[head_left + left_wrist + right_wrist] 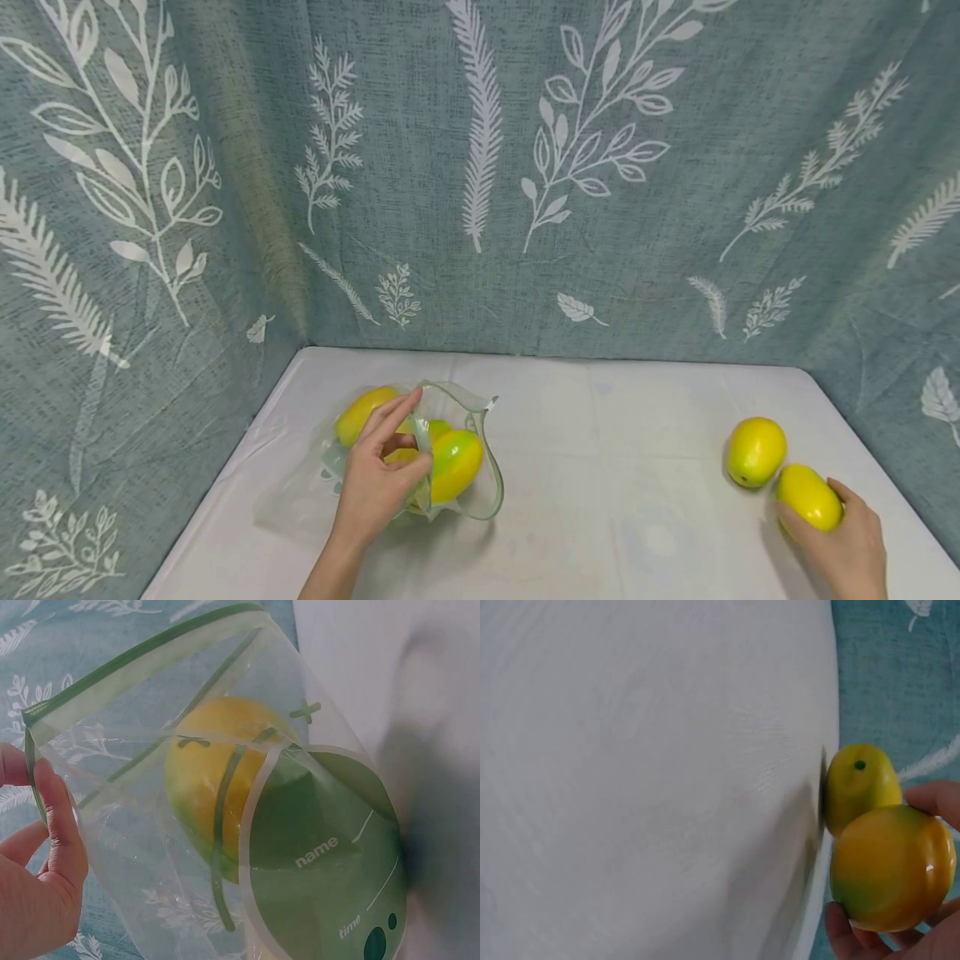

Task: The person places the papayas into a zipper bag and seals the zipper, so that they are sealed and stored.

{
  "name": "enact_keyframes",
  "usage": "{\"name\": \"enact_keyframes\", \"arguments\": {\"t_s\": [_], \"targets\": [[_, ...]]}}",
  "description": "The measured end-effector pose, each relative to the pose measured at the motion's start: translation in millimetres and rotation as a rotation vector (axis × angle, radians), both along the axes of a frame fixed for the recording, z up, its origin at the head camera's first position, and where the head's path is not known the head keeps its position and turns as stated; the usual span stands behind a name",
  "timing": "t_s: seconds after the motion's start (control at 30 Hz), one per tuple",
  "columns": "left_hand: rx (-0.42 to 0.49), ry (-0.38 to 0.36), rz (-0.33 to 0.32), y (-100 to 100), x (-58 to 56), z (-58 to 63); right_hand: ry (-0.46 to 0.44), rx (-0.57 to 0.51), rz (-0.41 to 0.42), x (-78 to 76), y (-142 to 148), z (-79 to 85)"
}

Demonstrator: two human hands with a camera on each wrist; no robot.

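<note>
On the left, my left hand pinches the rim of a clear zip bag, whose mouth gapes toward the right. Several yellow-green mangoes lie inside, one mango by the mouth and another mango deeper in. A green label printed "name" and "time" shows on the bag in the left wrist view. At the far right, my right hand grips a yellow mango, thumb and fingers on opposite sides. Just beyond it, a second loose mango rests on the table.
A white-covered table stretches between the two hands. Grey-green curtains with white leaf prints stand along its back and both sides. The table's right edge runs close to my right hand.
</note>
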State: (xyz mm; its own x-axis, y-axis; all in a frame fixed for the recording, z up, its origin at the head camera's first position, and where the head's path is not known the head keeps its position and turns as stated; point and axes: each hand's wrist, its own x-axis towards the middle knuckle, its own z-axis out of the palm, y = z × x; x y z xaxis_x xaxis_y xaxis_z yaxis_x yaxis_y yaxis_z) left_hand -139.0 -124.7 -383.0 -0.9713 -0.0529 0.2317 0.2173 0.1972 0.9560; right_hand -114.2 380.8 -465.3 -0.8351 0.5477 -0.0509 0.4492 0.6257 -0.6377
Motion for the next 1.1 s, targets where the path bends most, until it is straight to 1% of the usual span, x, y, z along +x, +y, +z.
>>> {"name": "enact_keyframes", "arguments": {"t_s": [0.17,0.3,0.4,0.47,0.67,0.83,1.0,1.1], "targets": [[-0.003,-0.011,0.007,0.3,0.1,0.4,0.006,-0.014,-0.005,2.6,-5.0,6.9],[-0.001,-0.015,0.008,0.2,-0.1,0.5,0.042,-0.028,-0.017,4.4,-12.9,17.4],[0.002,-0.015,0.01,-0.1,-0.3,0.7,0.065,-0.041,-0.006,4.0,-21.6,25.3],[0.005,-0.015,0.013,-0.4,-0.2,1.2,0.065,-0.062,0.012,2.9,-28.6,29.1],[0.028,-0.012,0.022,-1.1,0.7,2.4,0.019,-0.165,0.077,-2.5,-54.1,36.6],[0.055,-0.001,0.04,-2.0,1.0,1.7,-0.036,-0.229,0.151,-9.4,-79.0,41.0],[0.076,-0.002,0.048,-3.4,1.1,1.5,-0.071,-0.302,0.265,-13.3,-103.8,41.9],[0.092,-0.027,0.043,-4.3,1.1,2.9,-0.051,-0.353,0.334,-14.3,-119.5,41.2]]}}
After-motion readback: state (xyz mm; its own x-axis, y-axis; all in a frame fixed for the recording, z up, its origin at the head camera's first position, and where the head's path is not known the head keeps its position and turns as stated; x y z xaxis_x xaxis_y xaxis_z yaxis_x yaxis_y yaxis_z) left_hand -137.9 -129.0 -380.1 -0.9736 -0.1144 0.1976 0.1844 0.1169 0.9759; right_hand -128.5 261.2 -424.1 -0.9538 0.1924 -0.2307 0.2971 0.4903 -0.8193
